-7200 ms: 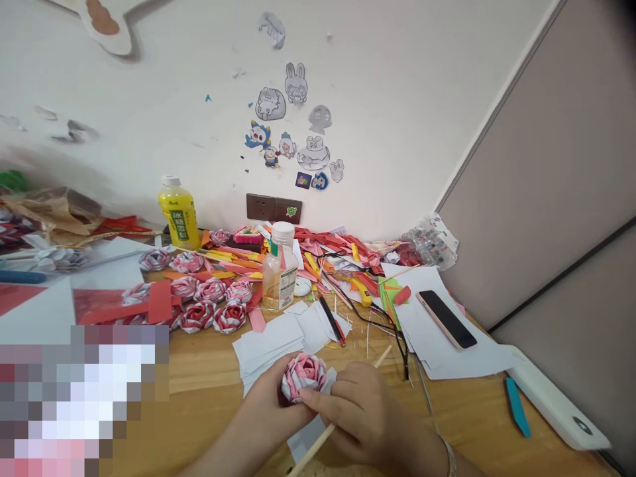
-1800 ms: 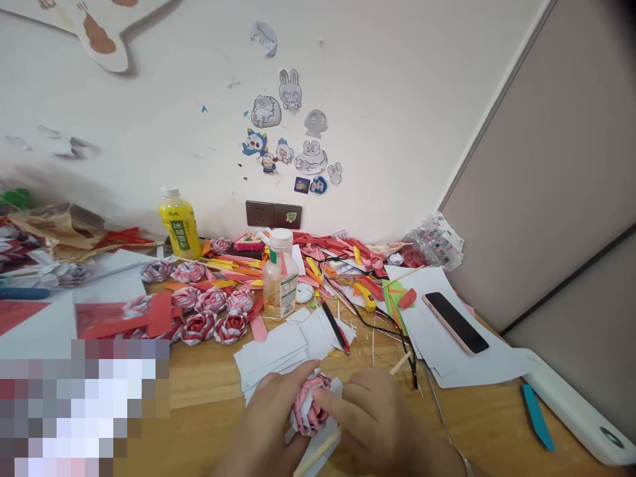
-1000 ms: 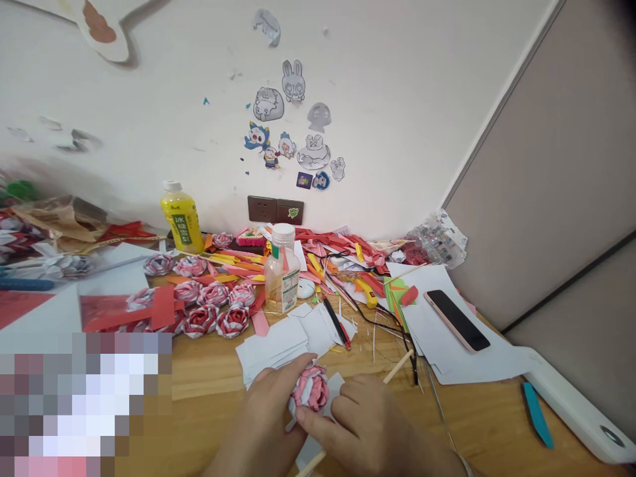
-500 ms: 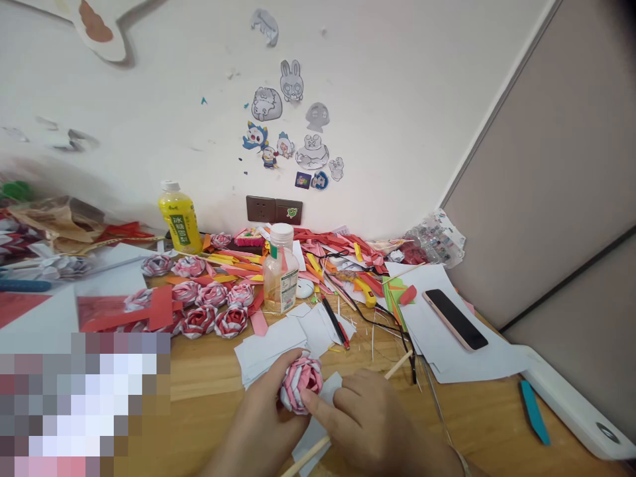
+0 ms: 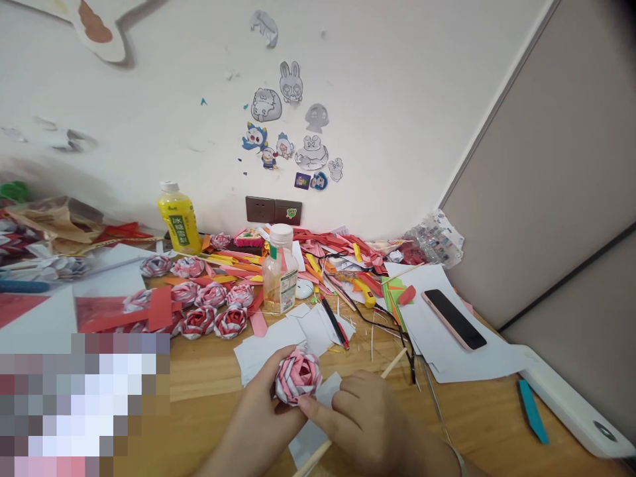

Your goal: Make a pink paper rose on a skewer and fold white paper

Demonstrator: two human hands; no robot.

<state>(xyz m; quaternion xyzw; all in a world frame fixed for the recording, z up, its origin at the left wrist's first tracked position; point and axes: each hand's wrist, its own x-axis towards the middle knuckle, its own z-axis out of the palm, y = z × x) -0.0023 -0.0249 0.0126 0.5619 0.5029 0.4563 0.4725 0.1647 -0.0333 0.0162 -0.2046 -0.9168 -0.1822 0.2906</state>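
Left fingers point(image 5: 272, 364) hold a paper rose point(image 5: 298, 375); right fingers point(image 5: 325, 419) clasp a stick point(image 5: 395, 363).

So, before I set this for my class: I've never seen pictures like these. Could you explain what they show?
There's no machine, just a person working bare-handed. Every picture comes from one camera worn on that person's head, looking forward and down. The left hand holds a pink-and-white paper rose; the right hand grips a wooden stick and touches the rose. Across the wooden table lie more paper roses, coloured paper strips, white paper slips and a smartphone; a yellow drink bottle stands at the back.
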